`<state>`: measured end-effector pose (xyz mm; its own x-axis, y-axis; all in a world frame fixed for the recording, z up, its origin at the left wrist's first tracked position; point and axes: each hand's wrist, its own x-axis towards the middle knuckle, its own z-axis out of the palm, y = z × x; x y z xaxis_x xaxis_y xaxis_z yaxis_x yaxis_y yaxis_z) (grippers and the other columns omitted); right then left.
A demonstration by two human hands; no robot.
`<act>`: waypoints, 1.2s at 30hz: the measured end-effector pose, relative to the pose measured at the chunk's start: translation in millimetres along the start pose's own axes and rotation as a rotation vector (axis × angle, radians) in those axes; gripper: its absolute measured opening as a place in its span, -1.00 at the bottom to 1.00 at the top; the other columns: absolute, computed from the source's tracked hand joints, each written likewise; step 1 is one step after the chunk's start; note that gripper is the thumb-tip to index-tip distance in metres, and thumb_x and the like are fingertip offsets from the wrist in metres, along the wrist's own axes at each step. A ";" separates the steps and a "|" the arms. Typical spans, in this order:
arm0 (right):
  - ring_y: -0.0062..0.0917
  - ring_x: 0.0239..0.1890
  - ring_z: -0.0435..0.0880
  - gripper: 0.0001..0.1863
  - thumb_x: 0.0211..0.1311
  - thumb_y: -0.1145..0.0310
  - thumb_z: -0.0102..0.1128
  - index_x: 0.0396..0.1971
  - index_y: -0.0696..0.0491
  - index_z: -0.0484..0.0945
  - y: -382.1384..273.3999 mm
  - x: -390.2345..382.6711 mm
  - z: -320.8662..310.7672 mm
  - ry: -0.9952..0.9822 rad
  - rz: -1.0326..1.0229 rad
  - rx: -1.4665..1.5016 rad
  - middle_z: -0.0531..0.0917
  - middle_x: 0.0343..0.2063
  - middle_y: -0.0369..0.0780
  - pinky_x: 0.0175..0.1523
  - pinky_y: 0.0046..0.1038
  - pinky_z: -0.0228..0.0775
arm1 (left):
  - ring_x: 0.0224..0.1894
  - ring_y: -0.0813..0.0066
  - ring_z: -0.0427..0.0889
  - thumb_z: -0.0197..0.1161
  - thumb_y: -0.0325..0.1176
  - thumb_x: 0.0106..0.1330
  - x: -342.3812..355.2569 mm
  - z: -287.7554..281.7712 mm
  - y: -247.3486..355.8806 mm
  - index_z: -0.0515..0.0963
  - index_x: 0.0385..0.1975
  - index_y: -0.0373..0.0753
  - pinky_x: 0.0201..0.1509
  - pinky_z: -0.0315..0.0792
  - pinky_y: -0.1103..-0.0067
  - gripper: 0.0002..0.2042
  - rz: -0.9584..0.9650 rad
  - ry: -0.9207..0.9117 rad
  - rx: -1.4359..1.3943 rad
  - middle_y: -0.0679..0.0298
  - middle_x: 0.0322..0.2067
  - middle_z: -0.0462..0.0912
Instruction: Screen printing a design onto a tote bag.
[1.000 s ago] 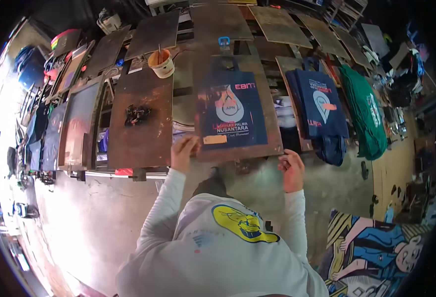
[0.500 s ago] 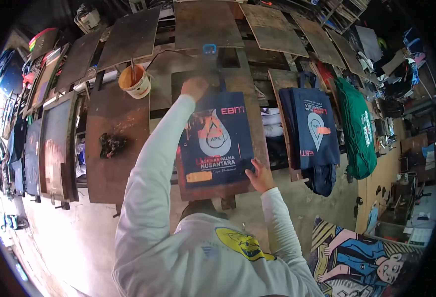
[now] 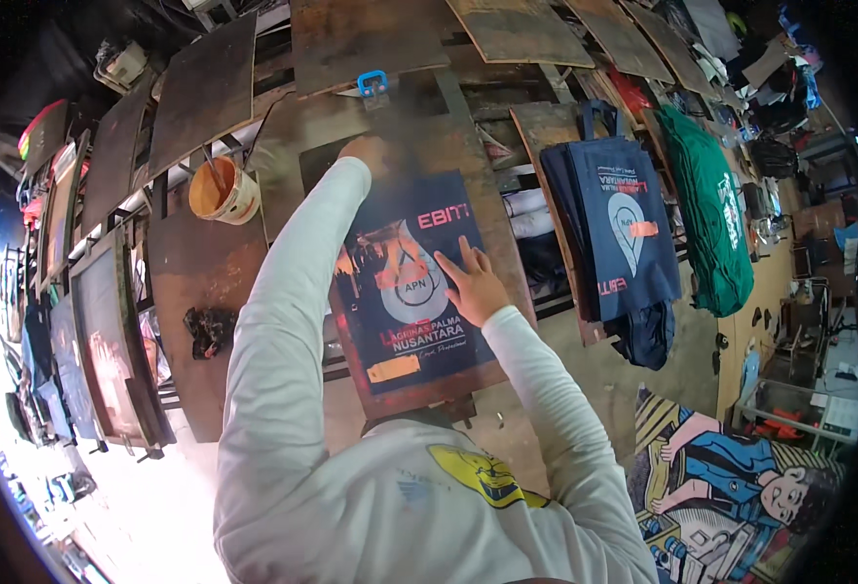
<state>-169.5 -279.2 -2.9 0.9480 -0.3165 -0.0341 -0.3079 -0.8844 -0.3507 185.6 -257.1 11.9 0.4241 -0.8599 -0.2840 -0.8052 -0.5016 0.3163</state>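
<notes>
A navy fabric tote bag lies flat on a brown wooden board in front of me. It bears a white drop-shaped print, pink-orange patches and lettering. My right hand is over the bag's right half, fingers spread, fingertips at the edge of the print; whether it presses on the cloth I cannot tell. Up at the bag's far end, where its handles would be, is my left hand. Dark blur and the sleeve hide its fingers there.
A paint-smeared bucket with a stick in it stands to the left, beyond a dark crumpled lump. On the right lie stacked navy bags and a green bundle. A blue object sits beyond the board.
My right hand has moved from the bag's lower right edge up and inward over the print, its fingers spreading. My left hand stays at the far end. The view has tilted slightly.
</notes>
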 end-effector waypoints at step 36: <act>0.13 0.39 0.19 -0.23 0.10 0.52 0.17 0.37 -0.15 0.21 -11.1 16.7 29.2 -0.205 0.229 -0.089 0.09 0.43 0.05 0.34 -0.10 0.30 | 0.00 0.09 0.66 0.43 -0.05 0.14 16.0 17.0 -31.9 0.56 -0.09 -0.24 0.07 0.50 0.22 -0.54 -0.270 0.440 -0.036 0.11 -0.13 0.69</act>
<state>-147.8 -264.7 -26.9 0.8470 -0.4432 -0.2935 -0.5125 -0.8275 -0.2293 211.1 -253.2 -18.1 0.7553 -0.6538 0.0450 -0.6314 -0.7076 0.3172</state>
